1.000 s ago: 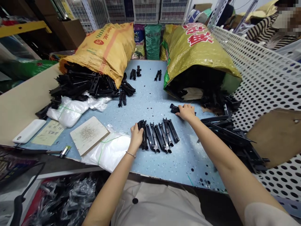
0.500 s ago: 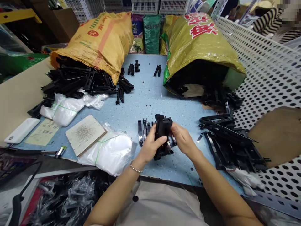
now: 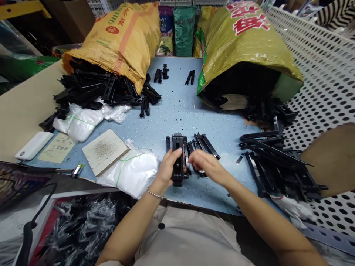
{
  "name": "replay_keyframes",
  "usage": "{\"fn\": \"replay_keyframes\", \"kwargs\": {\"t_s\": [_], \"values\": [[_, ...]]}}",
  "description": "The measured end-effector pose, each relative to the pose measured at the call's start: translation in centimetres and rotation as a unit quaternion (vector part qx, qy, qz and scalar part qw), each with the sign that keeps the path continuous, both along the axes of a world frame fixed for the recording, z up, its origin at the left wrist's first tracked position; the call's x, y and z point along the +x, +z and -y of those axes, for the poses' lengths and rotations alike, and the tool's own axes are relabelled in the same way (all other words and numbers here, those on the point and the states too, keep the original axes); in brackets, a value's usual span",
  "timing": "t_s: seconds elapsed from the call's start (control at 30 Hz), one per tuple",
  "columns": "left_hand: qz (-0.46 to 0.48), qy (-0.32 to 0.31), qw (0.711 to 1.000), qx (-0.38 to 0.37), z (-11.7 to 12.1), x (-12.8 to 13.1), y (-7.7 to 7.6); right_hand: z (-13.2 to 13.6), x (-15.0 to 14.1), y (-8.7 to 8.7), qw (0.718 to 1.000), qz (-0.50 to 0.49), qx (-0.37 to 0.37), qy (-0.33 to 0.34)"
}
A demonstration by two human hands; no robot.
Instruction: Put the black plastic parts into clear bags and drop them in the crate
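Upright in the middle of the near part of the table (image 3: 166, 122), its long side facing the camera, is a black part (image 3: 177, 142). The left hand (image 3: 166, 168) grasps it, with the thumb across its front. Just to the right, the right hand (image 3: 208, 167) hovers with its fingers curled; whether it pinches anything cannot be told. Around and behind the hands lie black strips (image 3: 210, 145), side by side and partly hidden, some showing shiny faces.

Left of them, a stack of clear plastic bags (image 3: 138, 170) tied with green string touches a square board (image 3: 104, 149) with brown specks on it. Farther left are a yellow note (image 3: 57, 148), a white device (image 3: 34, 145) and a smaller bag bundle (image 3: 83, 125). At the far left, an orange sack (image 3: 127, 40) spills a heap of black pieces (image 3: 97, 88). At the far right, a yellow-green sack (image 3: 246, 48) lies open, and nearer on that side is a pile of black parts (image 3: 280, 168) beside brown cardboard (image 3: 332, 159) and a white perforated panel (image 3: 324, 74). Small black pieces (image 3: 190, 77) lie on the table between the sacks.
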State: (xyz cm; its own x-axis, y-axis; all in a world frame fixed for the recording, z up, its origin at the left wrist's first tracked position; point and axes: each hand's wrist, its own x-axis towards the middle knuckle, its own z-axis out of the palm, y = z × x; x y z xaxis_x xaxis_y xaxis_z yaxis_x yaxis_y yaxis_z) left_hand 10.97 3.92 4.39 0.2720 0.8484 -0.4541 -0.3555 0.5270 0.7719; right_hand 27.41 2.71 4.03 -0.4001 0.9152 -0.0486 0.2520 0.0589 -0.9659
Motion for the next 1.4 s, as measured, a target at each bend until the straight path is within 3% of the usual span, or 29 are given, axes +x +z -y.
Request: {"fn": "replay_keyframes", "kwargs": {"t_s": [0.07, 0.13, 0.2, 0.3, 0.4, 0.57, 0.63, 0.7, 0.77, 0.8, 0.9, 0.97, 1.03, 1.1, 1.2, 1.33, 1.4], "values": [[0.038, 0.010, 0.999, -0.021, -0.2, -0.4, 0.1, 1.7, -0.7, -0.3, 0.976, 0.129, 0.172, 0.043], [0.072, 0.001, 0.997, -0.043, -0.1, -0.5, 0.1, 3.0, -1.4, -0.7, 0.923, 0.213, 0.316, 0.047], [0.089, -0.009, 0.994, -0.061, 0.1, -0.6, 0.1, 3.6, -1.9, -1.2, 0.890, 0.228, 0.392, 0.042], [0.095, -0.022, 0.993, -0.069, 0.6, -0.7, 0.1, 3.5, -1.6, -1.4, 0.881, 0.202, 0.422, 0.065], [0.083, -0.024, 0.994, -0.062, 0.9, -0.7, 0.2, 3.5, -0.8, -1.3, 0.896, 0.203, 0.388, 0.081], [0.002, 0.057, 0.998, -0.006, 1.4, 1.0, 0.0, 4.3, -1.6, -1.3, 0.986, 0.109, 0.125, -0.009], [-0.026, 0.028, 0.998, 0.048, 1.7, 1.8, -0.1, 4.3, -1.9, -1.3, 0.994, 0.053, 0.078, -0.053], [-0.031, -0.032, 0.995, 0.092, 1.8, 2.4, -0.1, 3.9, -0.8, -0.8, 0.991, 0.038, 0.083, -0.102], [-0.050, -0.071, 0.990, 0.111, 1.6, 2.3, -0.1, 3.4, 2.5, 0.3, 0.970, 0.090, 0.116, -0.192], [-0.068, -0.079, 0.988, 0.112, 1.5, 2.2, -0.1, 3.1, 4.9, 1.0, 0.945, 0.147, 0.141, -0.255], [-0.116, -0.083, 0.985, 0.099, 1.0, 1.4, -0.5, 2.9, 13.5, 3.1, 0.805, 0.362, 0.209, -0.421], [-0.125, -0.084, 0.985, 0.086, 0.8, 1.0, -0.9, 3.2, 18.5, 3.9, 0.717, 0.501, 0.158, -0.457], [-0.127, -0.084, 0.985, 0.075, 0.7, 0.8, -1.2, 3.7, 21.8, 4.2, 0.693, 0.591, 0.057, -0.408], [-0.127, -0.085, 0.986, 0.062, 0.8, 0.6, -1.4, 4.0, 23.2, 4.3, 0.678, 0.639, -0.034, -0.362], [-0.138, -0.082, 0.986, 0.037, 0.9, 0.3, -1.2, 2.7, 23.2, 4.9, 0.659, 0.658, -0.072, -0.358], [-0.150, -0.083, 0.985, 0.022, 0.8, 0.3, -0.8, -3.9, 22.3, 6.1, 0.689, 0.605, -0.038, -0.396], [-0.148, -0.082, 0.985, 0.026, 0.8, 0.4, -0.8, -8.3, 21.9, 6.2, 0.695, 0.580, -0.072, -0.419]]}}
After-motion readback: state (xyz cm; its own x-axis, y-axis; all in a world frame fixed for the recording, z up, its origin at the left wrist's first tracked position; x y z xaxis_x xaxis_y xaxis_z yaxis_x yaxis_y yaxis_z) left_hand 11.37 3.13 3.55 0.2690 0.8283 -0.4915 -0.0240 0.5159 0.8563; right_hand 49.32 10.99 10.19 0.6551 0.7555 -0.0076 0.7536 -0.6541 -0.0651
